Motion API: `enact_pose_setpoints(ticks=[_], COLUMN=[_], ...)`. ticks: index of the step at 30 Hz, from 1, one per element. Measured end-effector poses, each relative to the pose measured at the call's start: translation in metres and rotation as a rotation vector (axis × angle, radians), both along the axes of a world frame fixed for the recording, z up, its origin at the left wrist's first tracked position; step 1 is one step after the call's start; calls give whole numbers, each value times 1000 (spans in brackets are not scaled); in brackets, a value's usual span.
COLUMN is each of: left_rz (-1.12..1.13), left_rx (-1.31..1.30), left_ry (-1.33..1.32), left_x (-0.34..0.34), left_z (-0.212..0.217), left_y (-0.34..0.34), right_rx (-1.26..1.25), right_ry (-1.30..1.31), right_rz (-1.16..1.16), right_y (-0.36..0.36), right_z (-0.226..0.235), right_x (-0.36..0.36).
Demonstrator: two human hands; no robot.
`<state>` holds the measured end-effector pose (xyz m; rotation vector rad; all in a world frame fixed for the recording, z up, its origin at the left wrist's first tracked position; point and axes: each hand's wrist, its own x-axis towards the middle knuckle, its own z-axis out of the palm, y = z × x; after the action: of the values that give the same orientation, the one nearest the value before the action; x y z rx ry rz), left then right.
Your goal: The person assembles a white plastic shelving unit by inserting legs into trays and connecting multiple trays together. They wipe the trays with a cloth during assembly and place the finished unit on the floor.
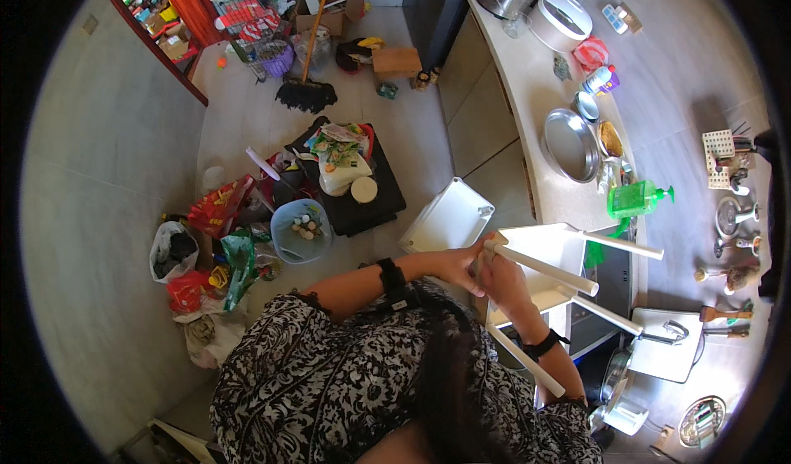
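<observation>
A white plastic shelf tier (554, 244) is tipped on its side in front of me, with several white tube legs (550, 269) sticking out to the right and toward me. My left hand (461, 269) is closed at its near left corner, around the base of a leg. My right hand (504, 284) is closed at the same corner, fingers bent beside the left ones. The hands meet and partly hide the joint between them. Just beyond the hands, a second white shelf tier (451, 215) without visible legs rests on the floor against the cabinet.
Along the right runs a counter (527, 110) with a steel basin (570, 146) and a green pump bottle (634, 199). On the floor at left are a blue bin (301, 250), bags (173, 251) and a black board (375, 208) piled with packets. A broom (306, 93) stands farther off.
</observation>
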<state>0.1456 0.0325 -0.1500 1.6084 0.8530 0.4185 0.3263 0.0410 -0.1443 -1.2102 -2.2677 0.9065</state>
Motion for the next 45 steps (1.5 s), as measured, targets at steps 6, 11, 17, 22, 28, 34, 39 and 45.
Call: enact_pose_setpoints(ticks=[6,11,17,22,28,34,39,45], left_rz=[90,225,397,503,342,325,274,306], left_rx=[-148,-107,-97,-129,-98,146,147,94], left_ry=[269,410,807,1017,1220,1086,1151,1233], left_x=[-40,-114,-214,-232,-212,-197,-212,-194], left_z=[19,13,-7,-24,-26,-40,-47,-43], left_y=[10,-28,-72,-82,-81,-111,-117,-123], right_rx=[199,171,104,77,28,-76,-79,-56], right_ry=[-134,-138,-167,-207,-272,-415,-436,-408], right_rz=[-76,-128,-251,-227,-246,-263,-251,-243], right_y=[13,7,23,61,83,74,88,128], right_z=[0,16,-5,-46,-59,-60,-67,-87], right_x=[-12,-27,-28,6,17,20,23,49])
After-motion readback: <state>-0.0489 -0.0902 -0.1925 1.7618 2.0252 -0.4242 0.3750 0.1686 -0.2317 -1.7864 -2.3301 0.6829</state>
